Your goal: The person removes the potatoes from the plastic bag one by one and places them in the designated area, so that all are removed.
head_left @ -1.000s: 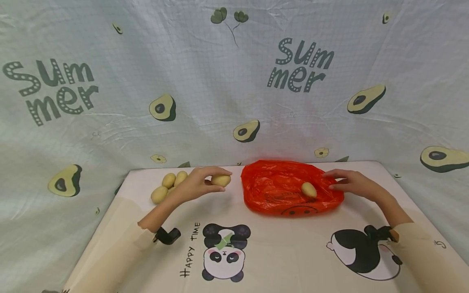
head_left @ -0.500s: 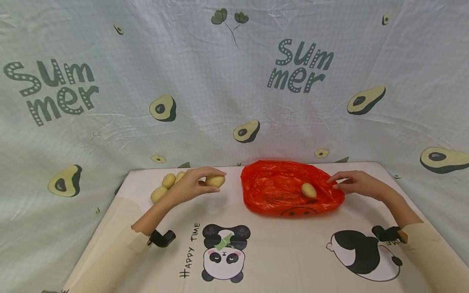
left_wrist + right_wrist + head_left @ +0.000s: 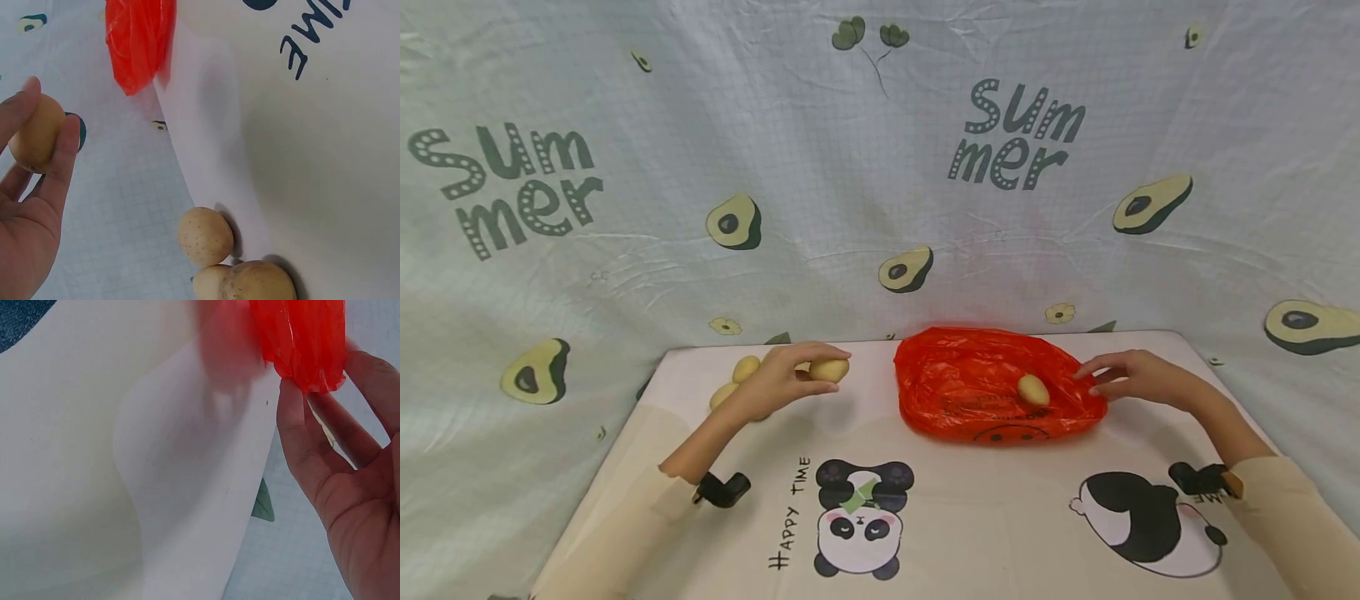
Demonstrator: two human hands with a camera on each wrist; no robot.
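Observation:
My left hand (image 3: 778, 382) pinches a potato (image 3: 830, 369) between thumb and fingertips, lifted above the table left of the red plastic bag (image 3: 955, 425). In the left wrist view the held potato (image 3: 39, 134) shows between the fingers. The bag lies spread on the table, and one potato (image 3: 1033, 390) rests in it toward the right. At the bag's right end, my right hand (image 3: 1142, 379) has its relaxed fingers around the edge. In the right wrist view, fingertips touch the bag's crumpled end (image 3: 306, 350) without visibly squeezing it.
Several loose potatoes (image 3: 747, 368) lie at the back left of the table (image 3: 985, 517), partly behind my left hand. Close behind the table hangs a printed curtain (image 3: 820, 208). Black wrist mounts (image 3: 724, 489) sit on both sleeves.
My left hand has drawn back left with its potato, away from the bag. My right hand has shifted slightly right along the bag's end. The bag and its potato stay put.

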